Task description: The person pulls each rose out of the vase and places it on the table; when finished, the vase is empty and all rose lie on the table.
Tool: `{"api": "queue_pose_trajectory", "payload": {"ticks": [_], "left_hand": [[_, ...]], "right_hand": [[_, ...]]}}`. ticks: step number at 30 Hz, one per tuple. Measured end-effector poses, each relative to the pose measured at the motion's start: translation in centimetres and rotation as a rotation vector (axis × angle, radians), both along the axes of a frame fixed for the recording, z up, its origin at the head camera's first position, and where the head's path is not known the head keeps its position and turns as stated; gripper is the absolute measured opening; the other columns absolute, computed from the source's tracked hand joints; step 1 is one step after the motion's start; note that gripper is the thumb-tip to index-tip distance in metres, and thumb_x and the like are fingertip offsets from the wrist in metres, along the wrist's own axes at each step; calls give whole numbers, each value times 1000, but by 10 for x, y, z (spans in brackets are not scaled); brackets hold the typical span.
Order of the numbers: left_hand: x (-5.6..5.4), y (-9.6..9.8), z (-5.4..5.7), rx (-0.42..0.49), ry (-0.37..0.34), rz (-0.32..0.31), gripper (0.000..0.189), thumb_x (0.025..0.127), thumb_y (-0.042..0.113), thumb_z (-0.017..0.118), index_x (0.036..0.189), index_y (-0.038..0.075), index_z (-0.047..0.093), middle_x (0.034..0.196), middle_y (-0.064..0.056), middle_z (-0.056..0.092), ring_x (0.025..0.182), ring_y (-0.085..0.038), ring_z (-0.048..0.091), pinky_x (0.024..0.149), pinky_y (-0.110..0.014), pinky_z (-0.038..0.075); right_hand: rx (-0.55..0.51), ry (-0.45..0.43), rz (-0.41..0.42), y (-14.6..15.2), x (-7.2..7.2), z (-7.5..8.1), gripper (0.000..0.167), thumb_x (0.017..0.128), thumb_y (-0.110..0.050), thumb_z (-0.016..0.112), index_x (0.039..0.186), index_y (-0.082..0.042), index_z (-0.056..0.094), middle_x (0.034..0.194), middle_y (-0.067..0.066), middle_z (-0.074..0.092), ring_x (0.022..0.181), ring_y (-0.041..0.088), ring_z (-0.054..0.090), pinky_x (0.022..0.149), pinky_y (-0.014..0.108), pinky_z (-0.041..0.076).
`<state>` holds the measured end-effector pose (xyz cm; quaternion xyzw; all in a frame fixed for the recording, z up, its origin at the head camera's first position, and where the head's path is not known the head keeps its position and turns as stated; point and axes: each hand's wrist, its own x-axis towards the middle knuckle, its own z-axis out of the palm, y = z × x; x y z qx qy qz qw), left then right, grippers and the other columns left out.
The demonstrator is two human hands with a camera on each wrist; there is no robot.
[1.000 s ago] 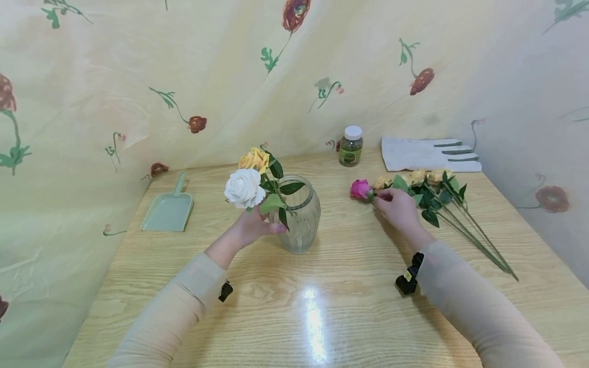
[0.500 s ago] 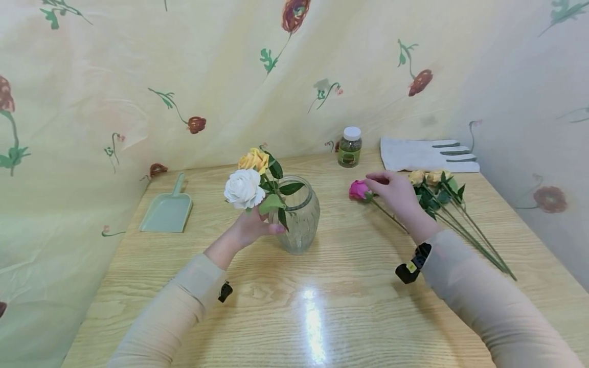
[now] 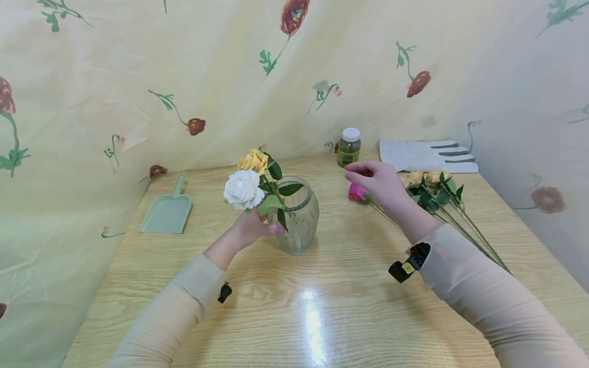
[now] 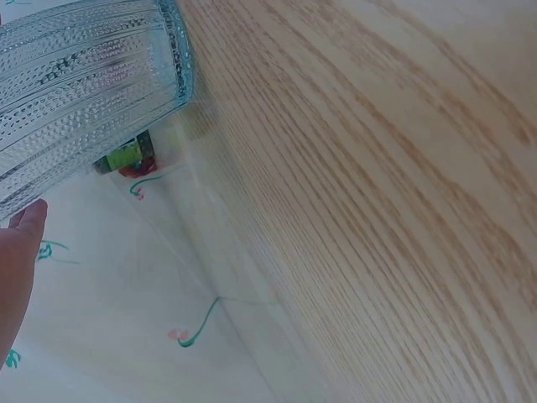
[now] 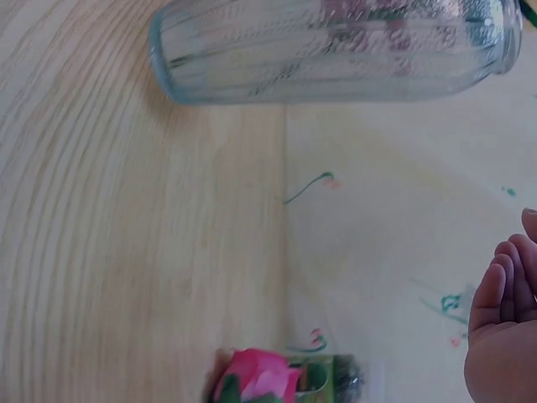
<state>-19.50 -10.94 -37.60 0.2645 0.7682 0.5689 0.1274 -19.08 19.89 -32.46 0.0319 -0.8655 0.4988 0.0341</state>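
My left hand grips the ribbed clear glass vase by its left side in the head view, the thumb in front. A white rose and a yellow rose with green leaves lean out over the rim, above that hand. In the left wrist view the vase shows sideways, fingers against it. My right hand hovers over the pink rose, fingers loosely bent with nothing between them. That rose lies on the table, its stem partly hidden by the hand and forearm.
Several pale yellow roses with long stems lie at the right. Behind them is a white glove, and a white-capped jar stands at the back. A green dustpan lies at the left. Patterned cloth backs the table.
My right hand has let go of the pink rose and moved up and to the left above it. The left hand and the vase have stayed in place.
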Motion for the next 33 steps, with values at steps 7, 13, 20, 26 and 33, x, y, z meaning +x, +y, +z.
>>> {"api": "queue_pose_trajectory", "payload": {"ticks": [7,13,20,26,33], "left_hand": [[0,0,0,-40,-26,31,76,74,2,77,137,14,37,146,-2,30,135,-23,28,107,-51,27],[0,0,0,-31,-29,32,77,74,3,77,138,15,37,147,-1,29,136,-23,27,107,-51,26],[3,1,0,0,-20,20,76,72,1,78,137,10,38,144,-6,35,135,-26,28,107,-50,26],[3,0,0,17,-18,16,75,73,0,77,136,11,38,141,-5,38,133,-25,32,107,-48,29],[0,-1,-2,58,-27,-16,76,74,-3,75,138,10,35,140,-6,37,131,-23,33,107,-44,30]], "right_hand": [[-45,2,62,-16,4,15,36,88,-36,65,115,-12,65,112,4,63,93,17,57,79,31,47],[-95,22,129,-31,6,24,35,88,-32,66,114,-10,65,106,5,64,73,14,54,52,25,45],[-131,66,223,-54,8,33,29,88,-22,67,112,-6,65,105,7,65,79,14,57,62,24,49],[-149,100,312,-71,9,41,27,88,-14,67,112,-3,64,106,10,63,95,19,58,80,30,50],[-127,133,363,-84,10,47,27,87,-12,67,112,-2,64,105,8,64,96,17,60,81,30,51]]}}
